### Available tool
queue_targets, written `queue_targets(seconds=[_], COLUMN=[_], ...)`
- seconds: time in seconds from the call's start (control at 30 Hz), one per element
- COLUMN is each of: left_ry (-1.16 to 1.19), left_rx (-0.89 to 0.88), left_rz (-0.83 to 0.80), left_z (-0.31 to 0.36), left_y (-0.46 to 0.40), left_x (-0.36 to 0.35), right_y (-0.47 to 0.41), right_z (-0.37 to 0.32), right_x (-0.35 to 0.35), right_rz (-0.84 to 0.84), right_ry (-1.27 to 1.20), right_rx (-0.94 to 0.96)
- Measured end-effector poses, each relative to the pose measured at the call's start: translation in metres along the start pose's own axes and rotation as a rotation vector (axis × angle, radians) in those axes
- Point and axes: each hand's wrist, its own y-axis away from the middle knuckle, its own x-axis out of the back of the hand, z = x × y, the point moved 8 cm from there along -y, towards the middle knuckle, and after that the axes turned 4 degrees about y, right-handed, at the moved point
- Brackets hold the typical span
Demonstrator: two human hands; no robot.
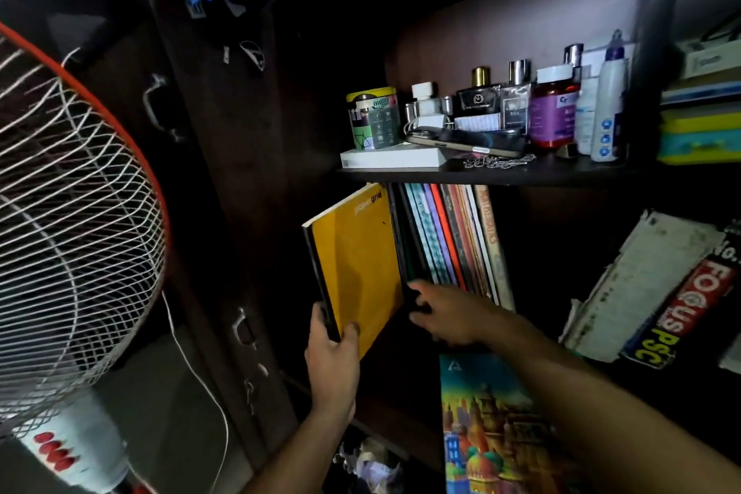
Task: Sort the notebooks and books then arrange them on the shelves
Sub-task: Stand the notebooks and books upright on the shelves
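Note:
My left hand point(331, 357) grips the lower spine corner of a yellow notebook point(355, 265), which leans tilted at the left end of the lower shelf. Right of it stands a row of upright notebooks and books point(449, 237). My right hand point(445, 313) reaches into the shelf at the foot of that row, fingers touching the dark notebooks at its left end; whether it grips one is hidden. A colourful book with painted domes point(485, 425) lies below my right forearm.
The upper shelf point(501, 172) carries a tin, perfume bottles, a phone and a white box. Thick worn books point(657, 293) lean at the right. A pedestal fan point(68, 213) stands at the left beside a dark wardrobe door point(208, 172).

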Motion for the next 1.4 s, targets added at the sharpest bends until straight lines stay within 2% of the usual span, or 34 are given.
queue_targets(seconds=[0.17,0.33,0.5,0.7,0.9,1.17,1.3,1.4], left_ry=[-0.042,-0.051,-0.107,-0.209,-0.220,-0.341,-0.437,-0.579], left_rx=[-0.083,-0.091,-0.080,-0.122,-0.148,-0.338,-0.237,-0.248], left_rz=[-0.003,-0.001,-0.039,-0.164,-0.180,-0.352,-0.419,-0.401], left_z=[0.010,0.015,0.014,0.022,0.022,0.034,0.024,0.030], left_y=[0.004,0.009,0.011,0.013,0.011,0.005,-0.031,-0.048], left_x=[-0.002,-0.003,-0.008,-0.021,-0.025,-0.055,-0.092,-0.108], right_y=[-0.029,-0.032,-0.027,-0.026,-0.027,-0.026,-0.028,-0.028], right_z=[0.001,0.009,0.006,0.003,0.003,0.002,0.002,0.006], right_x=[-0.022,-0.023,-0.019,-0.020,-0.019,-0.016,-0.014,-0.014], right_rz=[0.319,0.430,0.470,0.460,0.474,0.472,0.504,0.515], right_ry=[-0.382,-0.471,-0.405,-0.394,-0.356,-0.388,-0.412,-0.431], right_rx=[-0.106,-0.113,-0.116,-0.091,-0.107,-0.116,-0.103,-0.104])
